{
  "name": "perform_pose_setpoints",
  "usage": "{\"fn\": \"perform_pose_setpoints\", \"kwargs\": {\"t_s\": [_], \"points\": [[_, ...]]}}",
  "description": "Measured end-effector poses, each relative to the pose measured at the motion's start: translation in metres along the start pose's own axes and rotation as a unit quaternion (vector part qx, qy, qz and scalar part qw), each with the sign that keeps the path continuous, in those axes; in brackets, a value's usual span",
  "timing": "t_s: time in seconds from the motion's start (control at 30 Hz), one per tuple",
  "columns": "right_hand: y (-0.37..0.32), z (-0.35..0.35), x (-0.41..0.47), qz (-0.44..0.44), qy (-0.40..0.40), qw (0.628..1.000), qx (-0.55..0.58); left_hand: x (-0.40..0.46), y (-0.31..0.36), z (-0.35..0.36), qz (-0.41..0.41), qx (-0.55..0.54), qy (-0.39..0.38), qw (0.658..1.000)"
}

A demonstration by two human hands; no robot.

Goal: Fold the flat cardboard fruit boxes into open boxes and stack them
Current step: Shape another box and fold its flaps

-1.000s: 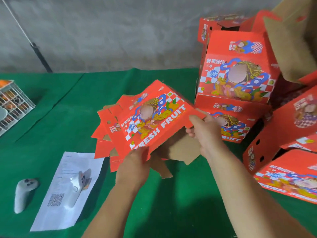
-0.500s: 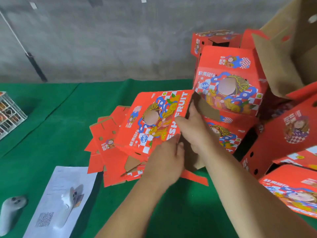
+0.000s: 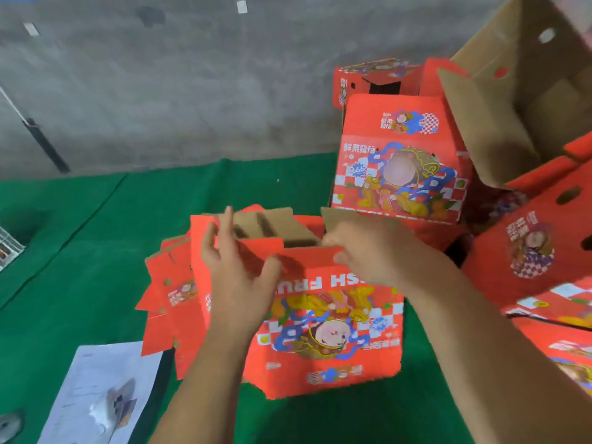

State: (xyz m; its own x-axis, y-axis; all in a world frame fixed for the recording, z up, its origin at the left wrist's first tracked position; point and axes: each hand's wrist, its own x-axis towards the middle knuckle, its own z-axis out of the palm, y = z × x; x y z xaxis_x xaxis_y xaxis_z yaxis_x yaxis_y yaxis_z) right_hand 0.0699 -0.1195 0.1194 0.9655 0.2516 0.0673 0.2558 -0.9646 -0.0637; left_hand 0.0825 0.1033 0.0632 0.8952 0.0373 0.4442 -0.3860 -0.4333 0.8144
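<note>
The red box (image 3: 323,328) stands upside down on the green tabletop (image 3: 96,251), its printed face toward the person and its open bottom turned up. This reads as the step of closing the bottom flaps.

The left hand (image 3: 238,277) rests against the box's near left corner with fingers straight and spread, thumb laid on the red flap (image 3: 266,251); it grips nothing. The right hand (image 3: 368,251) curls its fingers over the box's top rim on the right, just by a raised brown flap (image 3: 339,216); how firmly it pinches I cannot tell.

To do this well, I would keep the box squared first, both hands pressing the side walls upright so the flaps meet evenly. Fold the short flaps in before the long ones, and run a thumb along each crease. The slotted brown flap (image 3: 269,225) at the far side of the box likely locks with a tab, so ease it in, never force it.

Left of the box lies a heap of flat boxes (image 3: 166,283). Behind and right of the box, folded boxes (image 3: 400,161) are stacked already.
</note>
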Motion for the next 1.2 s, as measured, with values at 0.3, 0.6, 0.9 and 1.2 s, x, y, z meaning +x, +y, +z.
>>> {"fn": "perform_pose_setpoints", "kwargs": {"t_s": [0.3, 0.6, 0.9, 1.2], "points": [[-0.023, 0.021, -0.046, -0.025, -0.117, 0.989, 0.092, -0.036, -0.040, -0.027, -0.146, 0.031, -0.221, 0.964], [-0.029, 0.023, -0.070, 0.014, -0.110, 0.990, 0.086, -0.060, -0.032, -0.039, -0.190, 0.087, -0.315, 0.926], [0.017, 0.012, -0.083, 0.157, -0.228, 0.939, 0.204, -0.070, -0.036, -0.008, -0.151, 0.044, -0.185, 0.970], [0.062, 0.013, -0.117, 0.198, -0.234, 0.855, 0.419, -0.092, -0.023, -0.017, -0.243, -0.116, -0.115, 0.956]]}}
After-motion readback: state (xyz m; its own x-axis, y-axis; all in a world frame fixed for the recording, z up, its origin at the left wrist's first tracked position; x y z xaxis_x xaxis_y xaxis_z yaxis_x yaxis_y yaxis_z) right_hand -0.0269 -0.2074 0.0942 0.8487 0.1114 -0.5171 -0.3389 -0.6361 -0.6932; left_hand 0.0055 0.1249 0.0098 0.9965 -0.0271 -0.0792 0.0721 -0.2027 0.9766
